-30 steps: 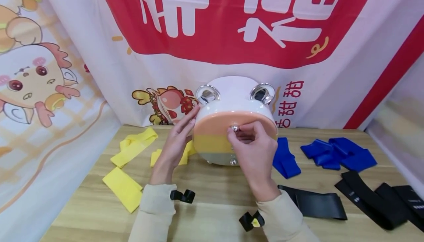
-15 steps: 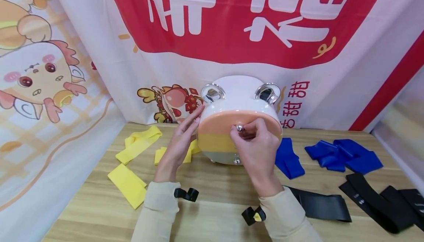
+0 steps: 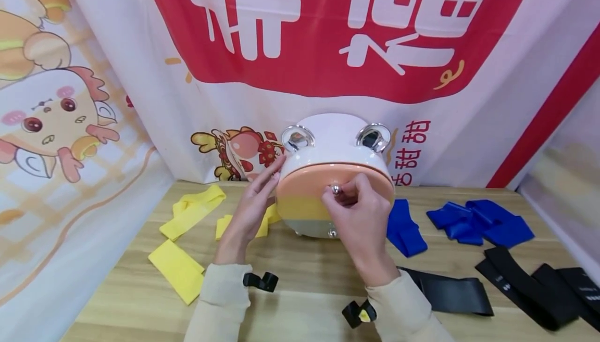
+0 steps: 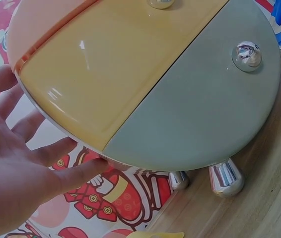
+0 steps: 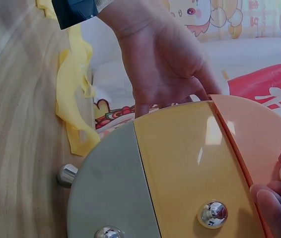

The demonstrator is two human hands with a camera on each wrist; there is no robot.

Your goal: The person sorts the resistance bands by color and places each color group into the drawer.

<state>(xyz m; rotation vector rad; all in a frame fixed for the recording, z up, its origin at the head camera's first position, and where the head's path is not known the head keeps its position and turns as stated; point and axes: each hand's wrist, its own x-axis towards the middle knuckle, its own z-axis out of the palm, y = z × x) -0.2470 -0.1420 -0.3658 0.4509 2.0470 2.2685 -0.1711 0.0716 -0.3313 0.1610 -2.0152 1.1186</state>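
A small white drawer cabinet (image 3: 334, 136) with two round chrome ears stands on the table against the backdrop. Its rounded front has an orange drawer (image 3: 302, 183), a yellow drawer (image 4: 96, 74) and a grey-green drawer (image 4: 195, 109), each with a silver ball knob. My right hand (image 3: 363, 222) pinches the orange drawer's knob (image 3: 335, 189) between thumb and fingers. In both wrist views the orange front sits slightly proud of the yellow one. My left hand (image 3: 248, 206) rests with extended fingers against the cabinet's left side. Silver feet (image 4: 227, 178) show underneath.
Yellow bands (image 3: 177, 271) lie on the wooden table (image 3: 300, 305) to the left. To the right are blue bands (image 3: 483, 222) and black bands (image 3: 525, 285). A printed cloth backdrop (image 3: 253, 97) rises right behind the cabinet.
The head view shifts slightly. Both hands keep their places on the cabinet and the knob; the orange drawer's top edge stands out a little more clearly from the white shell.
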